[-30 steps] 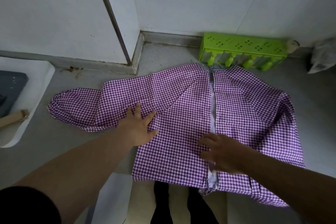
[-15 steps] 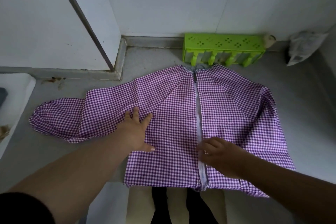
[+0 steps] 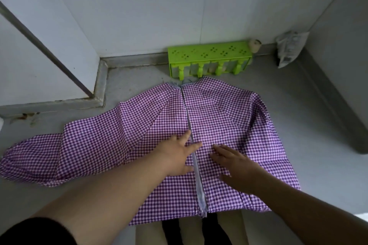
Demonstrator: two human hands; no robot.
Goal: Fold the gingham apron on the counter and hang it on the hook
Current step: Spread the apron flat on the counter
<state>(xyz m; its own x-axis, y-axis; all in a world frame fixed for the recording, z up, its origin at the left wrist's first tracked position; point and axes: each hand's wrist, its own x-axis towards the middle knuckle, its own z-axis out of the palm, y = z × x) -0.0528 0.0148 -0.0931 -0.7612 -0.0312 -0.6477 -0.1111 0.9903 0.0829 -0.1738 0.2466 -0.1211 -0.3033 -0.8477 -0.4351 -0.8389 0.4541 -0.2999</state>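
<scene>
The purple-and-white gingham apron (image 3: 223,117) lies spread flat on the grey counter (image 3: 310,145), its pale centre seam running toward me and its lower edge hanging over the counter's front. One sleeve trails out to the left (image 3: 39,157). My left hand (image 3: 177,155) rests flat on the cloth just left of the seam, fingers spread. My right hand (image 3: 235,163) presses flat just right of the seam, fingers apart. Neither hand grips the fabric. No hook is in view.
A green plastic rack (image 3: 209,55) stands against the back wall, just beyond the apron's top. A small beige cup (image 3: 254,45) sits at its right end, and a crumpled plastic bag (image 3: 290,47) lies in the right corner. A white wall corner juts in at left.
My left hand has slid right across the cloth to the centre seam. My right hand has moved up and slightly right. The view has shifted, so the apron sits further left in frame.
</scene>
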